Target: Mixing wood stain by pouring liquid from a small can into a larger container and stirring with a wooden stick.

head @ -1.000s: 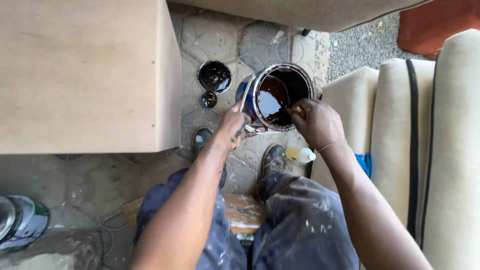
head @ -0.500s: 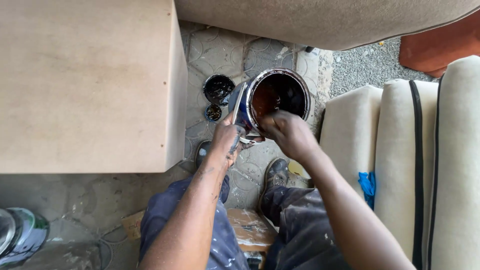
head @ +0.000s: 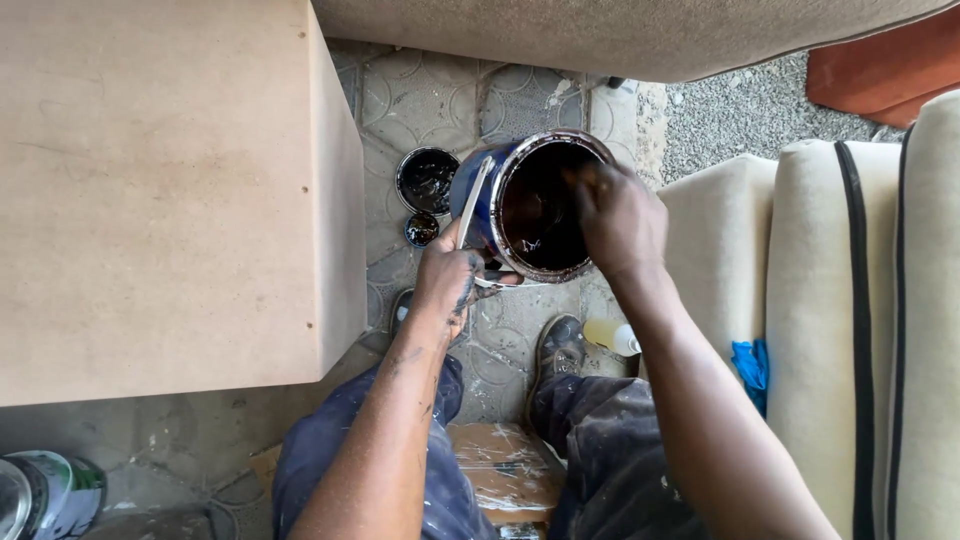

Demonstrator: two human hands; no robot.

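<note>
I see my left hand (head: 452, 283) clenched on the near wall of the blue paint can (head: 530, 205), fingers wrapped about its lower rim, with the pale wire handle (head: 472, 203) running up past my knuckles; the can is tilted, its open mouth turned toward me, dark glossy liquid inside. My right hand (head: 618, 218) rests over the can's right rim with the fingertips dipping into the mouth; whether it pinches anything in there I cannot tell. The can sits between both hands, off the patterned paving (head: 430, 100). Just left of it lie a round dark lid (head: 427, 180) and a smaller dark cap (head: 421, 229); a bare board box (head: 160, 190) stands farther left; cream cushions (head: 800, 300) stand to the right; a small yellowish bottle (head: 610, 336) lies by my shoe (head: 558, 345).
</note>
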